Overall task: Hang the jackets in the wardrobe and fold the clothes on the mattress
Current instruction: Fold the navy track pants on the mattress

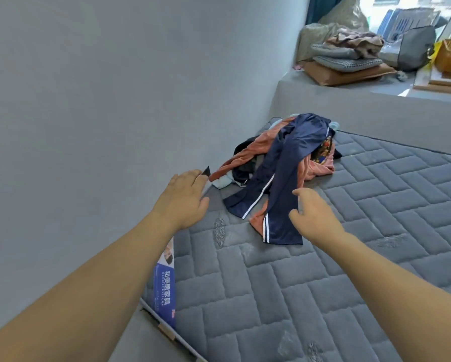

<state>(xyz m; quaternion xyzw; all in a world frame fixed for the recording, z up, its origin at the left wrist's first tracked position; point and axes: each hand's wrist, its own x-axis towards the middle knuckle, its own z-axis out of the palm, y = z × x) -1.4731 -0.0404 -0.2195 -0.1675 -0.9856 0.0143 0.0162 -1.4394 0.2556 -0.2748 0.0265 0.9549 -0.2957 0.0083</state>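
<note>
Though heaped, the trousers (pixel 279 178) look light, limp, slippery: best gathered at the waistband. Left hand (pixel 185 199) and right hand (pixel 314 218) hover, fingers loose, holding nothing.

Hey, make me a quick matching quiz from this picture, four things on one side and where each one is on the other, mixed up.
Things:
1. navy track pants
2. left hand
3. blue label
4. folded cushions

Places:
A. on the raised ledge by the window
B. on the mattress's side edge
C. on top of the clothes pile
D. near the wall, left of the pile

Pairs: 1-C, 2-D, 3-B, 4-A
</note>
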